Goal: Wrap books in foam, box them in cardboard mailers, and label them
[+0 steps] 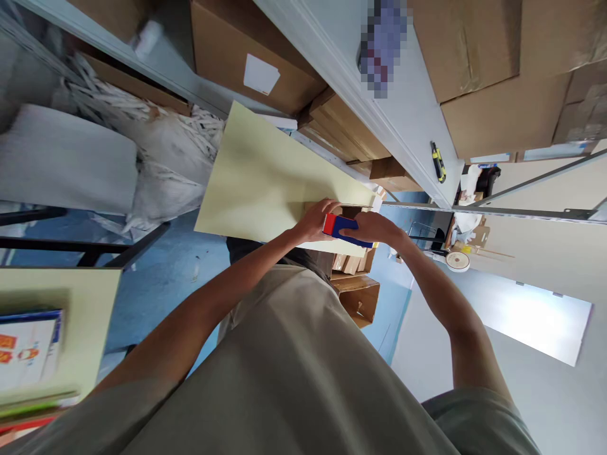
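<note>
In front of my body, a small blue box-like thing (349, 232) with a red end and a white strip is held between my two hands above the pale yellow tabletop (265, 170). My left hand (317, 221) is closed at its red end. The fingers of my right hand (379, 227) wrap over its blue end from the other side. Just beyond the hands, a brown cardboard piece or box (313, 206) lies on the tabletop, partly hidden by them. What the blue-and-red thing is exactly, I cannot make out.
A shelf (398, 114) runs along the far side, bearing a yellow-and-black utility knife (439, 162) and cardboard boxes (502, 107). Open cartons (359, 298) stand on the floor beside the table. White wrapping material (165, 164) is heaped at left, above another table (90, 328) with printed boxes.
</note>
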A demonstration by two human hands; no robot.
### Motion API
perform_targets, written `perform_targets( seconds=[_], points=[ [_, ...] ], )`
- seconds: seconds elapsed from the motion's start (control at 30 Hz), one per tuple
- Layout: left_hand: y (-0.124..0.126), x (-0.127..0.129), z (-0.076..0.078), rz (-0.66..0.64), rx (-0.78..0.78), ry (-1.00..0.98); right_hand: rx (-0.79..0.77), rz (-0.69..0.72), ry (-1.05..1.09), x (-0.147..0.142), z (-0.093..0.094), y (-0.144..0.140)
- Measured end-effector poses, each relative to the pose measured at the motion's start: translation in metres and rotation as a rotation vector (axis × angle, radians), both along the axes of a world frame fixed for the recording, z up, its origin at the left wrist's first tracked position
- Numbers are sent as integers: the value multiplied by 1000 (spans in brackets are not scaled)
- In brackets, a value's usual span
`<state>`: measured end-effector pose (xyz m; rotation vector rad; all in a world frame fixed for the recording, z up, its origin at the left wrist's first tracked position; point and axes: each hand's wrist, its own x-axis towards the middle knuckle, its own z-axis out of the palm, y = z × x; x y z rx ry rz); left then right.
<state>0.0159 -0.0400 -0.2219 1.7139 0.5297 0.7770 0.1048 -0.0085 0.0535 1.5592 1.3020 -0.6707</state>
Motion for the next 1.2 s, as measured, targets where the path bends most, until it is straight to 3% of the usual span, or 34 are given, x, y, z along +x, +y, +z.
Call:
perform_targets(
  seconds=[0.4,0.63,0.9,1.2],
  points=[
    [-17,9,-20,94,-25,36,-65,48,-24,10,-14,6],
    [-21,14,-19,158,-37,52,-89,73,-22,15,-14,17],
    [-21,5,-16,134,27,128,-126,17,-17,56,-25,17],
    [-28,-2,-21,132,30,202,-132,-52,173,111,-45,6]
  ],
)
